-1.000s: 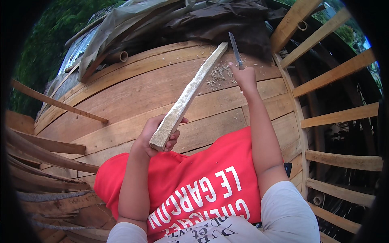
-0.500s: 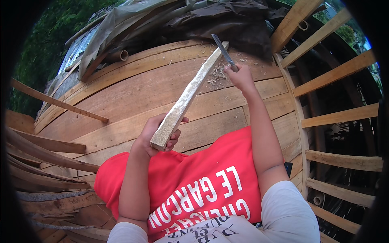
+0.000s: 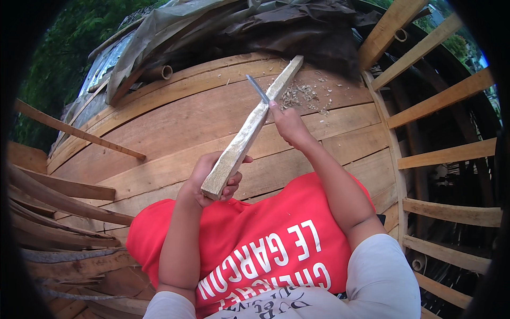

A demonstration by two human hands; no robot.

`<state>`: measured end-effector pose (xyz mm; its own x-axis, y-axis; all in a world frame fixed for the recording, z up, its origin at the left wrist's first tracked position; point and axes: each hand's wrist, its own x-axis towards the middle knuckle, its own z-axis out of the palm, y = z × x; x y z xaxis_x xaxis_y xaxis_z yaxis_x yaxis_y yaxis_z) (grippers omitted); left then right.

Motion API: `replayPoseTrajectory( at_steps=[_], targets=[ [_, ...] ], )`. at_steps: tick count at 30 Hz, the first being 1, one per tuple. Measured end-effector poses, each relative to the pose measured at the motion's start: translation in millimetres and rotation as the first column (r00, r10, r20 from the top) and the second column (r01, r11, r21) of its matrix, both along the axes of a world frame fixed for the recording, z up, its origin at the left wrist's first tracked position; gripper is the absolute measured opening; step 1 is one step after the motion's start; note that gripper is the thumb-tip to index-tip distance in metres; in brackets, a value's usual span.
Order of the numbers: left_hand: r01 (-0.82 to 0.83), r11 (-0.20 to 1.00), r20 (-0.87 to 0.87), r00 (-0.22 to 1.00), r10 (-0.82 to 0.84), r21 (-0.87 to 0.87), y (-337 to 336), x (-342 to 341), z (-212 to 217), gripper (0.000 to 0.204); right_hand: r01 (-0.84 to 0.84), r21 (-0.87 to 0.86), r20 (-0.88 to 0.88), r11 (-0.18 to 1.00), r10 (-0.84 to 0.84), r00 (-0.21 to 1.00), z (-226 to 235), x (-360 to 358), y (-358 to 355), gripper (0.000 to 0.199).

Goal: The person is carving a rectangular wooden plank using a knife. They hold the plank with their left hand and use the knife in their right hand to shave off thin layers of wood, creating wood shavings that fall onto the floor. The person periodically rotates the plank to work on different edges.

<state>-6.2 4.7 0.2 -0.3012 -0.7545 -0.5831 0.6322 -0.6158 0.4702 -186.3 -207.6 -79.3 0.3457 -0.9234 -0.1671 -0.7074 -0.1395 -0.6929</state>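
The left hand is wrapped around a squared wooden stick close to its near end, thumb on one side and curled fingertips showing on the other. The right hand is closed around the handle of a knife, the handle mostly hidden in the grip. The blade crosses the stick beyond its midpoint and points up and to the left, its base against the wood as seen from above.

The stick slants away from the left hand, up and to the right, its far end near a dark plastic sheet; whether that end rests on anything, I cannot tell. Pale wood shavings lie scattered just right of the stick's far half, on a floor of wooden planks.

Nearer the body, red cloth with white lettering covers the lap, below both forearms. Farther out, wooden slats line the right side, a bamboo pole's open end juts out at upper left, and green foliage stands beyond.
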Motion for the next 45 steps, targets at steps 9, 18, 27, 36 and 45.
replayPoseTrajectory(
  at_steps=[9, 18, 27, 36, 45],
  targets=[
    [-0.02, 0.999, -0.175, 0.984, 0.026, 0.036, 2.3, 6.0, -7.5, 0.046, 0.057, 0.117, 0.032, 0.991, -0.061, 0.998, 10.2, -0.3, 7.3, 0.074],
    [-0.033, 0.999, -0.205, 0.978, 0.04, 0.039, 1.0, 1.7, -6.2, 0.045, 0.152, 0.175, -0.072, 0.973, -0.141, 0.987, 15.3, -4.3, -10.9, 0.08],
    [-0.054, 0.998, -0.248, 0.967, 0.063, 0.044, 1.3, 1.4, -7.2, 0.045, 0.164, 0.19, 0.023, 0.968, -0.172, 0.985, 18.0, 6.7, 1.6, 0.066],
    [-0.036, 0.998, -0.152, 0.988, 0.043, 0.048, 2.3, 6.4, -5.8, 0.044, 0.109, 0.368, 0.055, 0.923, -0.139, 0.989, 35.5, 15.4, 19.6, 0.065],
    [-0.022, 0.999, -0.133, 0.991, 0.027, 0.038, 0.8, 0.7, -7.0, 0.044, 0.118, 0.222, 0.02, 0.968, -0.126, 0.992, 27.9, 3.0, -5.9, 0.07]
  ],
)
